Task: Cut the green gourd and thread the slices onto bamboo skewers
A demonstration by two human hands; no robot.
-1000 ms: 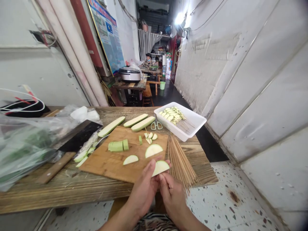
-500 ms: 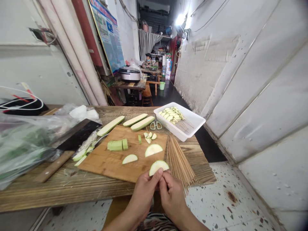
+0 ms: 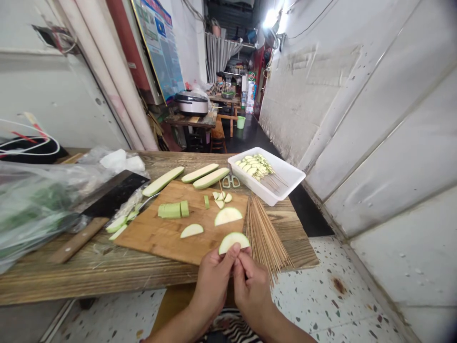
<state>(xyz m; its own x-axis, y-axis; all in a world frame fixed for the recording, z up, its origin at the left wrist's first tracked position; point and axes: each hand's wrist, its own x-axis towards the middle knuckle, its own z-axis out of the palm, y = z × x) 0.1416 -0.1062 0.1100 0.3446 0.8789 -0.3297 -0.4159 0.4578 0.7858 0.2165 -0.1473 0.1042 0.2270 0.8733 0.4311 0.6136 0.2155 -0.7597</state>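
A pale half-round zucchini slice (image 3: 233,240) with a green rind stands up between my hands, over the near edge of the cutting board (image 3: 160,238). My left hand (image 3: 212,278) pinches its lower edge, thumb on the face. Close beside it, my right hand (image 3: 254,283) is closed, fingertips pressed together at the slice's base; what they grip is hidden. On the board lie two more half-round slices (image 3: 192,231), a cut block of zucchini (image 3: 170,210) and several small pieces (image 3: 220,197). Many thin bamboo skewers (image 3: 266,238) lie fanned out to the right.
A white plastic tray (image 3: 291,178) at the back right holds skewered slices. Halved zucchini (image 3: 163,181) and scissors (image 3: 231,181) lie behind the board. On the left are a cleaver (image 3: 114,193) and plastic bags (image 3: 32,205). Another person (image 3: 219,85) sits far back.
The view has shifted slightly, so the table sits a little higher. Both hands stay together at the same slice, with hardly any change in grip.
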